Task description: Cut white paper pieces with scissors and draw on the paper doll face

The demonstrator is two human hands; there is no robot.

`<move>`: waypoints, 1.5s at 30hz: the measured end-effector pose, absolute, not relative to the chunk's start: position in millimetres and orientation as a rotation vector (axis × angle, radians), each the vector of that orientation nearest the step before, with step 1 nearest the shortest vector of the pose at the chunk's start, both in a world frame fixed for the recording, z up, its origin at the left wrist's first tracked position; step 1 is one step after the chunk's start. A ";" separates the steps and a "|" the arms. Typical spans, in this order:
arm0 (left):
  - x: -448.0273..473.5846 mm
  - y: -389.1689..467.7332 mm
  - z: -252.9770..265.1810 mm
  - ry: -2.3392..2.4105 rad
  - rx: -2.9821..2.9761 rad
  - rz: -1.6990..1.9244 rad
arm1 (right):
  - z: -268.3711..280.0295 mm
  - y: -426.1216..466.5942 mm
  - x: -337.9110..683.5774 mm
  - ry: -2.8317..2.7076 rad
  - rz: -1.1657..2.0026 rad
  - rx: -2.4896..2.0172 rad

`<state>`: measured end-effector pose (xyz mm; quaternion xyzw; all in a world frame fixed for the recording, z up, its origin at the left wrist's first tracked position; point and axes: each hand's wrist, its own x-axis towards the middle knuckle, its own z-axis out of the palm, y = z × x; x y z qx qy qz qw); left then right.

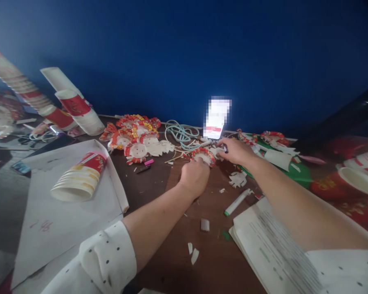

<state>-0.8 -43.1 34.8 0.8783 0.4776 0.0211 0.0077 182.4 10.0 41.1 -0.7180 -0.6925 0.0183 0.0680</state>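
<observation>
My left hand (195, 176) is closed on the near edge of a paper cutout doll (203, 153) with a red and orange frilled rim, lying on the brown table. My right hand (236, 152) is just to its right with curled fingers. A small dark object (225, 149) shows at those fingertips; its kind is unclear. White cut paper lies between the two hands. Behind them a lit phone (215, 120) leans against the blue wall, its screen blurred. A loose white paper cutout (238, 179) lies below my right hand.
Finished-looking cutout dolls (138, 149) are heaped left of a pale blue cord (180, 134). Stacked paper cups (79, 177) lie on a white box lid (64, 228). A green-tipped marker (237, 203), paper scraps (194, 256) and a printed booklet (263, 245) are nearer. Red cups (340, 183) stand right.
</observation>
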 end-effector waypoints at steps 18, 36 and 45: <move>-2.6 -37.3 6.9 1.053 1.936 1.170 | 18.6 -85.0 129.8 -1.297 0.423 -1.421; -1.2 -36.5 3.7 0.762 1.006 1.034 | 9.6 -85.3 127.5 -1.302 0.349 -1.386; -0.7 -35.0 5.7 0.792 0.940 1.061 | 12.2 -88.6 125.1 -1.336 0.164 -1.277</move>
